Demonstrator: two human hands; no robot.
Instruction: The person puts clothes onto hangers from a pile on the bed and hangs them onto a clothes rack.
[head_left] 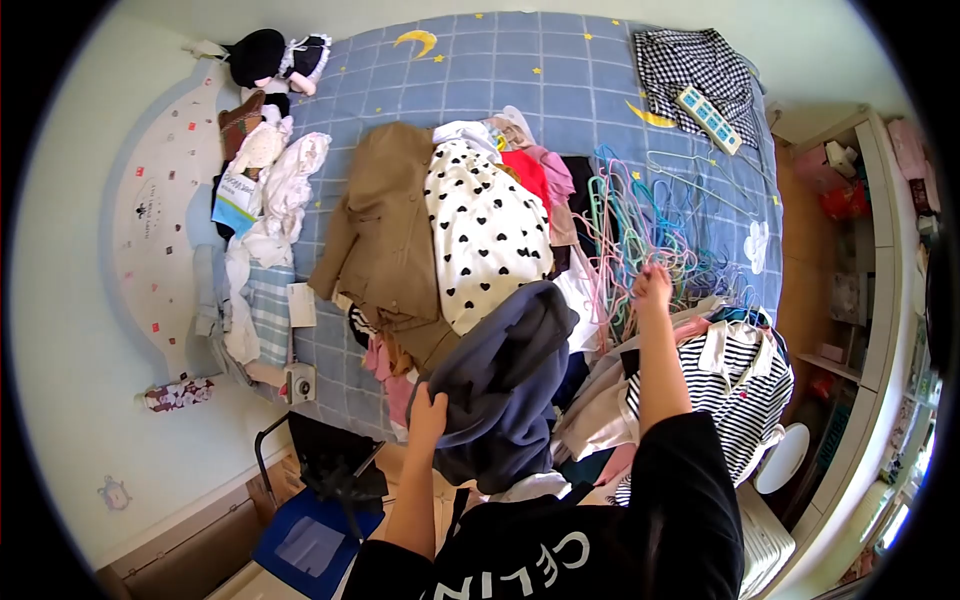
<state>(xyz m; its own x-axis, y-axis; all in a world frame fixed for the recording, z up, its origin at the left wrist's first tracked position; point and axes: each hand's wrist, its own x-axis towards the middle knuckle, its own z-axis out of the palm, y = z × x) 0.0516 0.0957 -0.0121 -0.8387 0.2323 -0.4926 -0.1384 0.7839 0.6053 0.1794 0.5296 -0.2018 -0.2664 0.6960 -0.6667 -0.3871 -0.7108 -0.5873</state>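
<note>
My left hand [428,412] is closed on the edge of a dark grey garment [505,375], which hangs in loose folds at the front of the bed. My right hand [652,288] reaches to a tangled heap of pastel clothes hangers [625,215], its fingers closed on a hanger at the near side; which one is hard to make out. Beyond the grey garment lie a white garment with black hearts [490,235] and a brown button-front jacket [390,220]. Below my right forearm, a black-and-white striped shirt [735,370] lies on other clothes.
The bed [480,75] has a blue checked cover. Black-and-white checked clothing [695,75] lies at its far right corner. An instant camera [299,383] sits at the left edge. A blue chair [310,550] stands front left, and open shelves [850,290] line the right.
</note>
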